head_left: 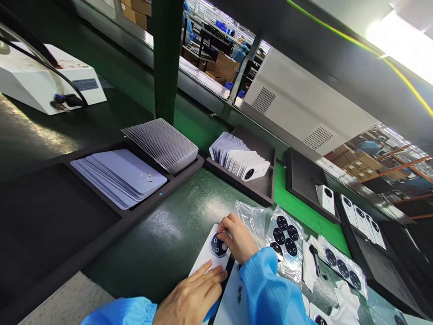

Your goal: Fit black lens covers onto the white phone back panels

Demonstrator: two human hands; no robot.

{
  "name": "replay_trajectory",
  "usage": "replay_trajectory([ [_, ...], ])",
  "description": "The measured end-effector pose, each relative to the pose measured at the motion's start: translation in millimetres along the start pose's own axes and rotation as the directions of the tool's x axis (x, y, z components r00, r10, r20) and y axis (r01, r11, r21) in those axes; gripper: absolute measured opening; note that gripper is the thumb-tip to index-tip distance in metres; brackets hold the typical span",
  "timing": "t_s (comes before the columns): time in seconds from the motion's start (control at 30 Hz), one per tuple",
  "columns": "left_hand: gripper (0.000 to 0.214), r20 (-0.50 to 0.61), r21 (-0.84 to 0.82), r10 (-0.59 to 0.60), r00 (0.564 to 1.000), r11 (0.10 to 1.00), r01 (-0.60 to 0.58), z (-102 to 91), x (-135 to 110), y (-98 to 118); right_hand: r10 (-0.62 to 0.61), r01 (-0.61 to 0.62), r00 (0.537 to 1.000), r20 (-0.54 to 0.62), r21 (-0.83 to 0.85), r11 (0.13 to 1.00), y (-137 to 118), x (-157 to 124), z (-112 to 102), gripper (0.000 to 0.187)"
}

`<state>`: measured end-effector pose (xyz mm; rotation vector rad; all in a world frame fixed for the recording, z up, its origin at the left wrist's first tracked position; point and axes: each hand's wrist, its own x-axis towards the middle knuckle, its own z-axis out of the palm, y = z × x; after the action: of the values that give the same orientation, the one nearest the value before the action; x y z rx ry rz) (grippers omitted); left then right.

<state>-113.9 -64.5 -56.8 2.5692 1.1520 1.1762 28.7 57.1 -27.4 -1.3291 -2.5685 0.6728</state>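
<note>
A white phone back cover (207, 255) lies on the green mat, with a dark round camera module (218, 247) near its upper end. My left hand (192, 293) rests flat-fingered on the cover's lower part. My right hand (237, 237) grips the cover's upper end, fingertips beside the module. Another white cover (233, 300) lies below, partly under my right sleeve. To the right are a plastic sheet of dark round lens pieces (284, 237) and a clear plastic bag (249, 221).
Dark trays hold stacks of pale cards (118, 178) and white covers (240, 158) beyond the hands. A strip of lens pieces (341, 266) and white wipes lie at right. A white machine (47, 76) stands at upper left, behind a green post (165, 54).
</note>
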Motion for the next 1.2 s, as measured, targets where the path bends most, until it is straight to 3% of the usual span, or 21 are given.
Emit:
replay_trajectory([
  [0.23,0.028,-0.005,-0.093,-0.033,0.999,0.995,0.032,2.3,-0.5,-1.4,-0.111,0.111,0.994,0.003,-0.069,0.991,-1.3,-3.6,0.6,0.025],
  [0.43,0.029,-0.006,-0.076,-0.014,1.000,0.997,0.014,-1.3,1.0,-2.3,-0.273,0.275,0.962,0.032,-0.135,0.952,-1.1,-22.7,-5.8,0.023],
  [0.7,0.029,0.008,-0.155,-0.052,0.999,0.986,0.053,2.7,-1.7,0.2,-0.379,0.367,0.925,0.015,-0.292,0.883,1.3,-24.7,3.0,0.023],
  [0.93,0.030,-0.011,-0.071,-0.037,0.999,0.997,0.036,0.8,0.8,1.5,-0.463,0.447,0.886,0.024,-0.311,0.839,7.9,-40.8,-13.2,0.042],
  [1.07,0.033,0.013,-0.021,-0.003,1.000,1.000,0.003,0.5,3.7,0.5,-0.415,0.386,0.909,-0.045,-0.289,0.876,11.4,-60.4,-30.1,0.037],
  [1.2,0.033,-0.060,-0.137,-0.061,0.996,0.989,0.052,7.8,-1.0,-0.2,-0.151,0.147,0.944,-0.294,-0.035,0.989,0.6,-93.0,-43.8,0.018],
])
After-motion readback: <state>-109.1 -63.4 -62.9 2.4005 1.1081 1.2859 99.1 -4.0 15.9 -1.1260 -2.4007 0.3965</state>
